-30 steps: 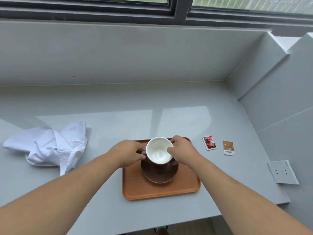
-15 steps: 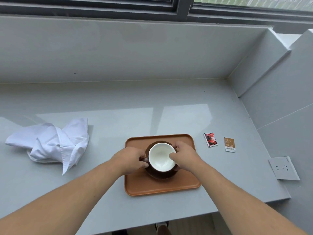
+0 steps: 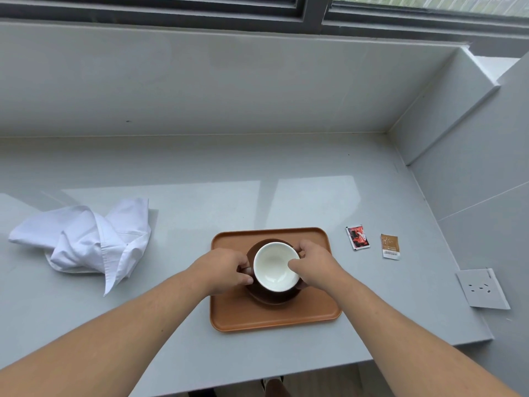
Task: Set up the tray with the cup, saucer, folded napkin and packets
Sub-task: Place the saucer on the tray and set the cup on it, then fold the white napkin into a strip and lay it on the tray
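Head view: the cup (image 3: 275,266) is gripped between the left hand (image 3: 221,270) and right hand (image 3: 316,266) on the saucer (image 3: 272,296) on the tray (image 3: 274,316); judged next, the crumpled napkin (image 3: 86,242), left of the left hand, must be folded.

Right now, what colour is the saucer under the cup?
Dark brown; the saucer shows best in the head view.

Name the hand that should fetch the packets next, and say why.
Right hand: the red packet and brown packet lie on its side of the tray.
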{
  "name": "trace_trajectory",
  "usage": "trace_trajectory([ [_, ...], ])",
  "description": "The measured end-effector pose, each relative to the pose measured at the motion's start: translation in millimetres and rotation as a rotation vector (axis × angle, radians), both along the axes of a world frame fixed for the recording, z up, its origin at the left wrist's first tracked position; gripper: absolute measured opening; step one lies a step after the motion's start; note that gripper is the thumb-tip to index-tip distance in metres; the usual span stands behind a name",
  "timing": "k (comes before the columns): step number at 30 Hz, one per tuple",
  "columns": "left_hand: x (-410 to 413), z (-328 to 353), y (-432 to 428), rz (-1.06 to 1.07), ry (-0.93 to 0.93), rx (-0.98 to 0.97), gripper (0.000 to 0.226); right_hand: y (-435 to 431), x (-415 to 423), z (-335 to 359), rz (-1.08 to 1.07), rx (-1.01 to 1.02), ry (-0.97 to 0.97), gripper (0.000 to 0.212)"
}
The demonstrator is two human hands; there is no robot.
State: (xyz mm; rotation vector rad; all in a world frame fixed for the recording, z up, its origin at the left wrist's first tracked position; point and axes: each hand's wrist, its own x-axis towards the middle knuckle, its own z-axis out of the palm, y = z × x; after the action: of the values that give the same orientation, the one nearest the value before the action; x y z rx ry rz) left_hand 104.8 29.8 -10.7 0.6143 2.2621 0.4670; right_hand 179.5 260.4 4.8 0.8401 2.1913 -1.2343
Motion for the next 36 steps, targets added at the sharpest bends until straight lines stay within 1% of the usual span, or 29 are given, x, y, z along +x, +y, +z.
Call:
trace_trajectory([
  [5,-1.8,-1.9,-2.1,0.025,-0.013,0.014,0.017,0.1,-1.3,0.9,0.021,0.021,-0.016,0.014],
  [7,-2.0,-0.9,-4.0,0.036,-0.010,0.019,0.018,-0.9,-2.5,2.2,0.064,0.053,-0.034,0.014],
  [9,-3.0,2.2,-8.2,0.071,-0.009,0.041,0.023,-2.3,-5.8,6.1,0.140,0.158,-0.003,0.017],
  [11,-5.1,7.1,-16.9,0.105,0.016,0.054,0.029,-7.6,-14.6,13.7,0.215,0.299,0.080,0.028],
  [13,-9.2,12.0,-31.8,0.138,0.095,0.035,0.032,-21.4,-29.9,21.8,0.292,0.426,0.186,0.040],
  [14,-11.8,14.3,-41.6,0.159,0.157,0.016,0.034,-32.1,-38.9,25.6,0.323,0.460,0.235,0.040],
  [18,-20.2,22.5,-95.6,0.265,0.486,-0.106,0.035,-96.4,-73.1,36.8,0.473,0.445,0.376,0.033],
  [21,-23.6,29.9,-145.7,0.410,0.649,-0.109,0.029,-153.8,-87.2,35.9,0.626,0.401,0.454,0.031],
  [23,-24.9,30.8,-180.2,0.493,0.707,-0.092,0.024,-191.6,-91.1,31.6,0.751,0.386,0.526,0.034],
  [25,-24.9,29.3,-213.2,0.555,0.722,-0.112,0.019,-227.1,-94.5,25.1,0.932,0.427,0.609,0.040],
  [27,-23.5,24.4,-241.8,0.581,0.700,-0.145,0.025,-259.3,-98.9,18.3,1.066,0.479,0.667,0.043],
  [28,-22.6,21.3,-254.1,0.581,0.690,-0.158,0.028,-274.4,-101.4,15.2,1.081,0.498,0.678,0.043],
  [30,-21.5,16.0,-274.3,0.575,0.686,-0.164,0.031,-302.7,-106.8,9.7,1.010,0.526,0.644,0.052],
  [33,-23.0,12.7,-293.5,0.582,0.659,-0.150,0.033,-335.6,-120.4,2.8,0.873,0.602,0.467,0.077],
  [34,-23.9,13.0,-297.5,0.584,0.642,-0.143,0.033,-343.2,-124.6,0.6,0.872,0.632,0.403,0.080],
  [35,-24.6,13.9,-300.3,0.578,0.629,-0.133,0.034,-349.1,-127.7,-2.1,0.888,0.661,0.358,0.076],
  [36,-25.5,15.4,-302.2,0.564,0.622,-0.120,0.034,-353.2,-130.3,-5.2,0.911,0.690,0.344,0.065],
])
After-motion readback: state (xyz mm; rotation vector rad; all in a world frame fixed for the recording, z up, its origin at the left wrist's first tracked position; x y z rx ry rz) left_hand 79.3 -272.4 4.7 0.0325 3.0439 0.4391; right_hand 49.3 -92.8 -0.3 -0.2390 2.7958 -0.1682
